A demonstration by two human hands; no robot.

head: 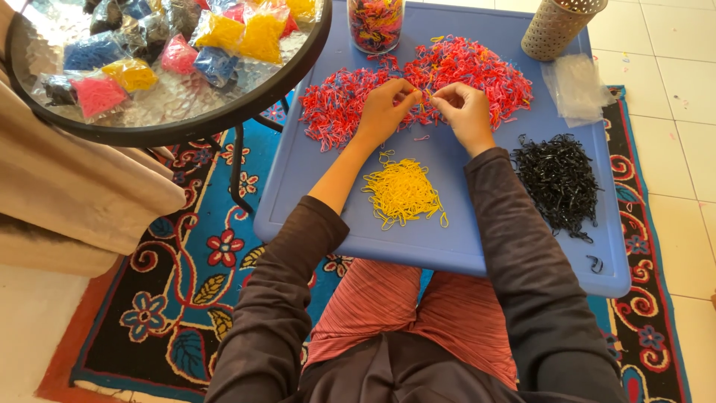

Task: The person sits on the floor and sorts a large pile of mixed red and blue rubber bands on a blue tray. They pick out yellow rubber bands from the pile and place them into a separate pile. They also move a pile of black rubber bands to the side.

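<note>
While the left hand (384, 112) and right hand (466, 112) pinch small bands from the pink-red pile (462, 67), draw out one colour only, leaving the yellow pile (403, 192) undisturbed.

Pink-red band heap (418, 86), yellow pile (403, 192), black pile (558, 181) on blue surface (462, 246); floral dark rug (179, 298).

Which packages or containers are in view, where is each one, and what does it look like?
Small bags: on the round glass table, upper left; clear plastic, filled with pink, yellow, blue and black bands.
Jar: top edge of the blue table; clear, round, holding mixed-colour bands.
Empty bags: upper right of the blue table; a flat clear stack.
Cup: behind them; beige, perforated, round.
No labels, signs or screens show.
</note>
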